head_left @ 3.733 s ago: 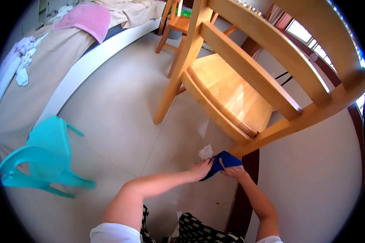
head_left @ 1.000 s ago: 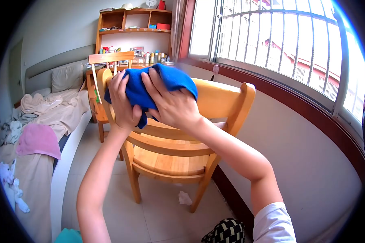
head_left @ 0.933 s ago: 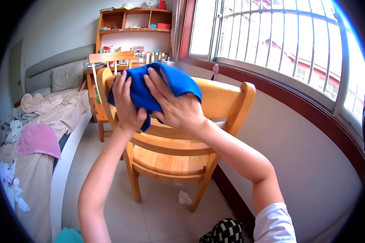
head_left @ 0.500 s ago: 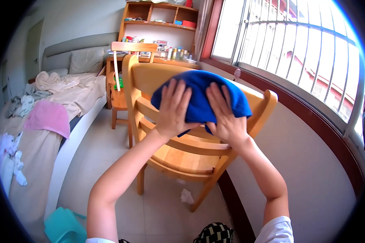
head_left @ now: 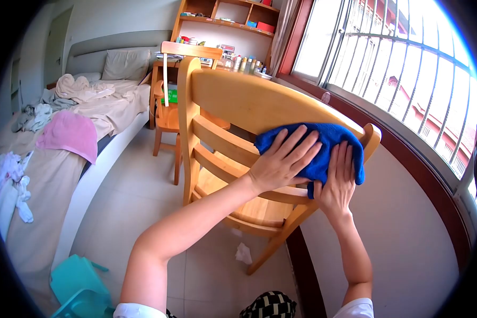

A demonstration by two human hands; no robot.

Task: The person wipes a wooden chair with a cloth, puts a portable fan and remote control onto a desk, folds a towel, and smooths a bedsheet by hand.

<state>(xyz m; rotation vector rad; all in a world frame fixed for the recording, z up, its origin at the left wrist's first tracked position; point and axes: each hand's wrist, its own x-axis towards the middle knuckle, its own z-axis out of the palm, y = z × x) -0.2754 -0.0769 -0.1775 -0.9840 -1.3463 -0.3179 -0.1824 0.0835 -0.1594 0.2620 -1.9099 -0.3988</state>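
A blue cloth (head_left: pixel 323 143) lies bunched against the right part of the wooden chair's backrest (head_left: pixel 238 98). Flat on the cloth's left part is my left hand (head_left: pixel 286 161), its fingers stretched out and spread. My right hand (head_left: pixel 339 183) presses on the cloth's lower right part, fingers straight and close to each other, near the chair's right post. Both hands touch the cloth from my side, and neither is wrapped round it. The cloth covers part of the top board and some of the slats behind it.
A second wooden chair (head_left: pixel 169 114) stands behind, by a desk with shelves (head_left: pixel 228 24). On the left is a bed (head_left: pixel 42 196) with a pink cloth (head_left: pixel 69 132) and clothes. A barred window (head_left: pixel 397 69) runs along the right wall. A turquoise plastic object (head_left: pixel 79 283) and crumpled paper (head_left: pixel 243 254) are on the floor.
Both hands have moved right and slightly down along the backrest with the blue cloth, uncovering the middle of the top board. The view has shifted slightly.
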